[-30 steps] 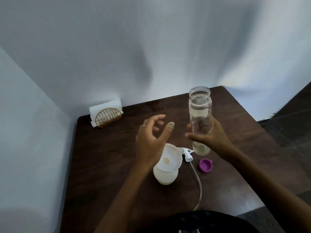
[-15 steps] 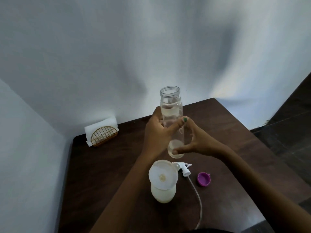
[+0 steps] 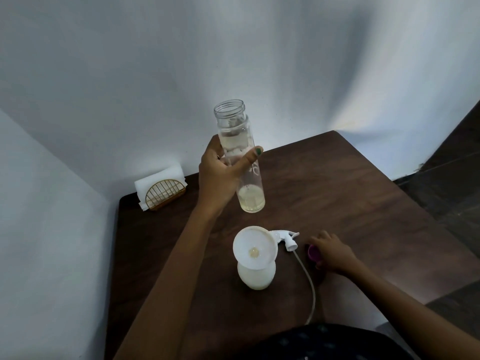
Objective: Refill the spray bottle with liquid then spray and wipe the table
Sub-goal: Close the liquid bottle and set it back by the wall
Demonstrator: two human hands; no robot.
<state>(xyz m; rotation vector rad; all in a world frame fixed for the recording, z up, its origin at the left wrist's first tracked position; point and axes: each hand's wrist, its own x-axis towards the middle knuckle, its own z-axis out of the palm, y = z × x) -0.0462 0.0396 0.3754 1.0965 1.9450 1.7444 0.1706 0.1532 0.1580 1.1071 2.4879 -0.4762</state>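
Key relation: we hold the clear jar [image 3: 240, 162] in our left hand [image 3: 219, 175], lifted above the table [image 3: 337, 193] and set behind and slightly left of the funnel [image 3: 254, 252]; its long axis is near upright, open mouth up and leaning a little left.
Left grip: wrapped around the jar's middle, thumb across the front; pale liquid sits in the jar.
Task's thing: the white spray bottle [image 3: 256, 278] stands on the table in front of us, the funnel seated in its neck.
Right grip: our right hand [image 3: 333, 252] rests on the table at the purple cap [image 3: 313, 253], fingers touching it; we cannot tell whether they have closed on it.
Nearer hand: the left alone carries the liquid, so we judge any pour falls to it, tipping the jar's mouth toward us and down over the funnel.
Around: the sprayer head [image 3: 285, 237] with its tube [image 3: 310, 287] lies just right of the funnel; the napkin holder [image 3: 163, 193] stands well apart at the far left corner.
In the way: nothing between jar and funnel; the sprayer head lies close beside the rim.
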